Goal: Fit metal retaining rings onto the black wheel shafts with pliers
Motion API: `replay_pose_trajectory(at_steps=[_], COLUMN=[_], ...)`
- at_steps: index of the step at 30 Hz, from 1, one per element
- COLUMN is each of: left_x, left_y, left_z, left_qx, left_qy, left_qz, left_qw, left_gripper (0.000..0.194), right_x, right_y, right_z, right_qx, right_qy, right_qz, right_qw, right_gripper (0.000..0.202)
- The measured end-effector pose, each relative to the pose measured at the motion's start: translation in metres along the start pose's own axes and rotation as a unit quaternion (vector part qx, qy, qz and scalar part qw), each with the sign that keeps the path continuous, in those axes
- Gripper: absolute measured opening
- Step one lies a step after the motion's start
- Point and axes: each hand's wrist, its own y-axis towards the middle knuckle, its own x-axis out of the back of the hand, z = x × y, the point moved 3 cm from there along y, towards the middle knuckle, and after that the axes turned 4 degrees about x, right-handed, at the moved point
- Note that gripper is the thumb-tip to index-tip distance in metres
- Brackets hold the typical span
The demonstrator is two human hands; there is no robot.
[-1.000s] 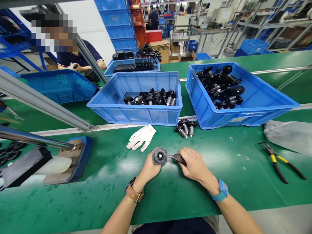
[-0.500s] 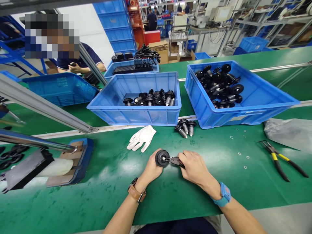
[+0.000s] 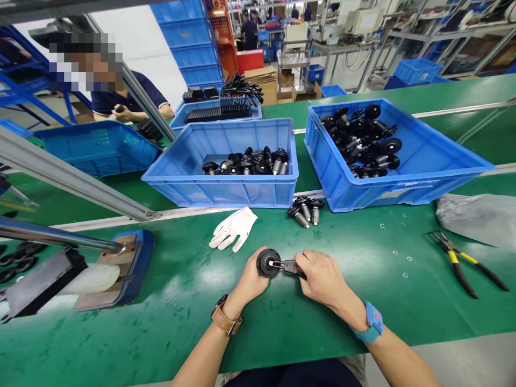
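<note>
My left hand (image 3: 253,278) is closed round a black round part (image 3: 264,263) with a disc-shaped top and a pale centre; its lower side is hidden by the fingers. In my right hand (image 3: 320,277) is a pair of pliers (image 3: 288,266), the handles mostly covered by my fingers. Its narrow jaws reach left and their tips are at the centre of the disc. Beyond my hands lie a white glove (image 3: 234,228) and a small group of similar black parts (image 3: 305,209). Several tiny rings (image 3: 395,252) are scattered to the right.
Two blue bins (image 3: 220,192) (image 3: 403,191) with black parts stand along the back. At right are yellow-and-black pliers (image 3: 459,260) and a clear plastic bag (image 3: 478,217). A press-like fixture (image 3: 133,269) stands left, under a metal frame bar (image 3: 80,172). A person (image 3: 141,97) sits across the bench.
My hands, the black part and the pliers hold nearly the same position. The view has shifted very slightly; nothing has been taken up or let go.
</note>
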Motion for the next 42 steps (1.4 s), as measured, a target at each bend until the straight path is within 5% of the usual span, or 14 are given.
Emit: replay_pose_trajectory(at_steps=[25, 42], left_x=[-0.0006, -0.0012], left_y=[0.0014, 0.0012], left_z=[0.0013, 0.0031], left_qx=[0.012, 0.012], left_qy=[0.005, 0.0], left_qz=[-0.001, -0.013], left_qw=[1.0, 1.0], left_gripper=[0.016, 0.016], right_x=[0.0016, -0.0041], right_y=[-0.0027, -0.0004], right_z=[0.0064, 0.0061], right_qx=[-0.031, -0.029], right_qy=[-0.023, -0.036], right_qz=[0.047, 0.016], right_qw=[0.998, 0.999], right_gripper=[0.018, 0.017])
